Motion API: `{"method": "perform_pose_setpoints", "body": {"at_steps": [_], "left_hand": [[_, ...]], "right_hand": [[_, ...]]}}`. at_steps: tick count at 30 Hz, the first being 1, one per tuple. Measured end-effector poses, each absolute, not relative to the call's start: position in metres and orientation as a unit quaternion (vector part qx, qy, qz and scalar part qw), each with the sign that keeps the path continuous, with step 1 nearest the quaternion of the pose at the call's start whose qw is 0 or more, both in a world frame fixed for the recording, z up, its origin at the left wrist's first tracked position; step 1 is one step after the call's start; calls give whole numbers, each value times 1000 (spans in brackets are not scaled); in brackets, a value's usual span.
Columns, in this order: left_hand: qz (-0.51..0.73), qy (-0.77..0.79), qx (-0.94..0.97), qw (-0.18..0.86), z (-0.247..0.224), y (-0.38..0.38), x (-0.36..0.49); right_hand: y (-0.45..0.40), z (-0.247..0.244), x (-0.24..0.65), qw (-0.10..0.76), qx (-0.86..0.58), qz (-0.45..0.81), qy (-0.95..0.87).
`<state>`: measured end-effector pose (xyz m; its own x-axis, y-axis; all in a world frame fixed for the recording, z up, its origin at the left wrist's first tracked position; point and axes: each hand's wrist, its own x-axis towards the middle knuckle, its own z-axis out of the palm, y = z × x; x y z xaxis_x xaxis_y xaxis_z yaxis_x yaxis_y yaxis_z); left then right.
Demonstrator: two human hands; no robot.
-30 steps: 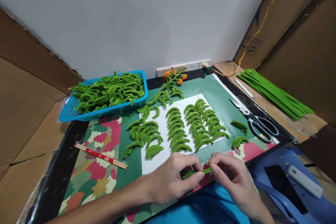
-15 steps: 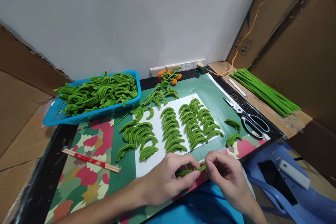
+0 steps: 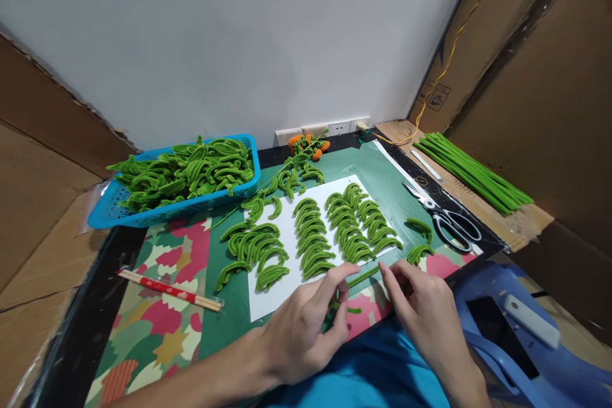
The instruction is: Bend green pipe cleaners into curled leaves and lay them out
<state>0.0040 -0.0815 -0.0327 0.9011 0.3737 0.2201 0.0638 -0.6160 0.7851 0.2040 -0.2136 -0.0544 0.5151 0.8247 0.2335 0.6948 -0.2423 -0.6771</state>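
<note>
My left hand [image 3: 306,325] is over the front edge of the table, index finger and thumb apart, the other fingers curled. A short length of green pipe cleaner [image 3: 354,310] pokes out from those curled fingers. Thumb and forefinger of my right hand [image 3: 425,309] are pinched at the end of a straight green pipe cleaner [image 3: 364,276], whose other end reaches my left index fingertip. Whether both lengths are one bent piece I cannot tell. Just beyond, curved green pipe-cleaner leaves [image 3: 313,239] lie in rows on a white sheet [image 3: 258,303].
A blue basket [image 3: 176,209] heaped with green leaves stands back left, near wrapped chopsticks [image 3: 169,291]. Scissors [image 3: 442,217] and two loose leaves [image 3: 421,254] are at right, beside a bundle of green stems [image 3: 473,172]. An orange-flowered sprig [image 3: 308,145] lies at the back.
My left index finger and thumb have spread from their pinch. The right hand has moved slightly up and right, and a straight length of pipe cleaner now shows between the hands.
</note>
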Motion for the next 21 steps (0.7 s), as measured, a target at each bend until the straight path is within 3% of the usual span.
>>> {"method": "perform_pose_setpoints", "body": {"at_steps": [7,21], "left_hand": [[214,129,871,423,-31,-83,6],[171,185,832,495,-21,-77,10]], "right_hand": [[-216,-31,187,445,-664,268,-538],[-210,-37,167,495,-623,171,-581]]}}
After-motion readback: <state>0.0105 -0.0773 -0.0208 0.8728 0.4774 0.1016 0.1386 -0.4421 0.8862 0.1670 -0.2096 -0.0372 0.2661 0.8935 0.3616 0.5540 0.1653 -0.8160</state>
